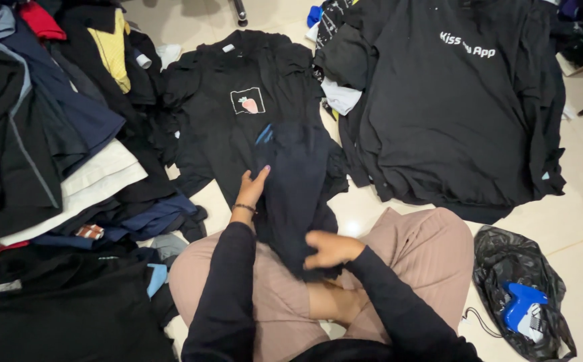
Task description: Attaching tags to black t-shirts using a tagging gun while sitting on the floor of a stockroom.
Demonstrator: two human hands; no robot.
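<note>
I sit cross-legged on a pale tiled floor in pinkish trousers and dark sleeves. A dark navy garment (296, 188) lies folded lengthwise in front of my knees, over the lower edge of a black shirt (238, 100) with a small light patch on its chest. My left hand (251, 188) rests flat against the navy garment's left edge, fingers extended. My right hand (330, 249) grips the garment's near end, fingers curled over the cloth.
A heap of mixed dark, white, yellow and red clothes (50, 134) fills the left side. A stack of black shirts (459, 107) lies at the upper right. A black plastic bag (506, 261) holding a blue tool (522, 302) sits at the right of my knee.
</note>
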